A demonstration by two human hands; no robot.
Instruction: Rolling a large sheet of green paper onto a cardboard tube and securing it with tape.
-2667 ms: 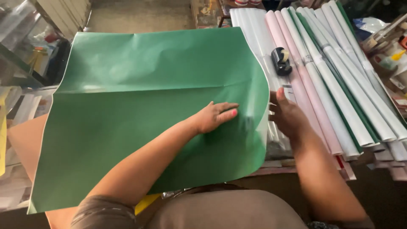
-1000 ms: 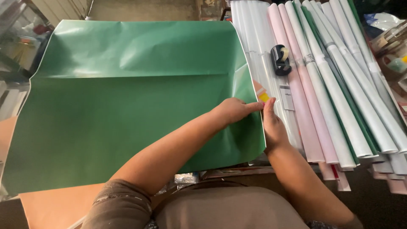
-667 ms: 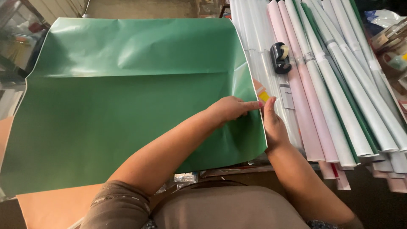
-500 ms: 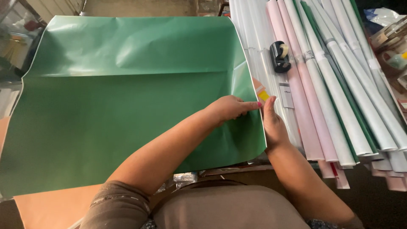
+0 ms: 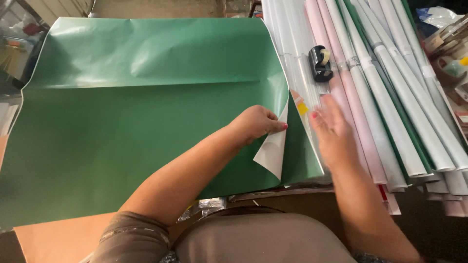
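Your left hand (image 5: 256,124) pinches the right edge of the green paper sheet (image 5: 146,112), thumb and fingers closed in a tight grip on the margin. The corner flap (image 5: 270,156) is turned over toward you at 6 o'clock and shows its white underside, so the hold serves to lift that edge off the stack below.

Your right hand (image 5: 334,136) lies just at 3 o'clock of the pinch, blurred, fingers spread and flat, grip wide and holding nothing. It rests over the near ends of the wrapped paper rolls (image 5: 390,97), probably to keep them from sliding while the sheet edge comes up.

The sheet itself lies spread across the tabletop (image 5: 58,238) from 9 o'clock to centre, with a crease running across its far part; its right margin overlaps the first rolls.

The rolls, white, pink and green, lie side by side toward 1 o'clock. A black tape dispenser (image 5: 321,63) sits on them at 12 o'clock of your right hand, within reach.
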